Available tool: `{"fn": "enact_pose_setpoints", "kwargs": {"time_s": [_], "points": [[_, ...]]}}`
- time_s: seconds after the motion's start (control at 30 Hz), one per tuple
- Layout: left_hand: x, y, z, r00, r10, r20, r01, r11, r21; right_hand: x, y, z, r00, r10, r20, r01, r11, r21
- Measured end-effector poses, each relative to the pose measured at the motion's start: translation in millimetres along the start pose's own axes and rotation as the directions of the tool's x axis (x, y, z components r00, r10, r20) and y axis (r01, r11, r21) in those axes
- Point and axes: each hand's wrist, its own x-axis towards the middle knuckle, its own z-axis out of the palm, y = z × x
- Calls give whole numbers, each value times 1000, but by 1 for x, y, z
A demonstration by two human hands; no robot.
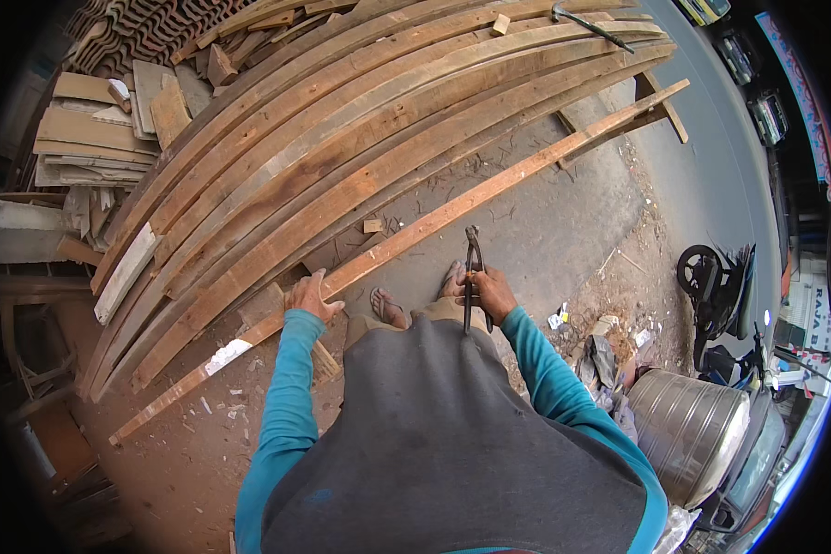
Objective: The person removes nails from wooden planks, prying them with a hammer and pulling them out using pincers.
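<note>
My left hand [312, 299] grips a long wooden beam [452, 210], its fingers over the top and the thumb on the near side. The beam slants from lower left to upper right, with a white patch near its left end. In my right hand [495, 294] is a pair of dark metal pincers [471, 268], held upright by the handles just right of my feet. Their jaws point away from me and stand apart from the beam. Beyond the beam lies a row of other long beams [342, 208]. A claw hammer [596, 30] rests on their far right end.
Stacked boards [92, 138] and roof tiles [129, 37] stand at far left. Bent nails and wood scraps litter the ground [517, 212]. A ribbed metal drum [679, 434] is at lower right, near a parked motorcycle [716, 295]. A road [720, 157] runs along the right.
</note>
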Motion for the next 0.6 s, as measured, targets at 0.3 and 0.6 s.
{"fn": "enact_pose_setpoints", "kwargs": {"time_s": [0.3,0.6], "points": [[-25,-15,45,963,138,-233,-143,990,-3,-9,-30,-9,969,166,181,-141,979,-147],[-30,2,57,909,140,-392,-112,989,95,11,-63,-30,933,287,216,-208,922,-327]]}}
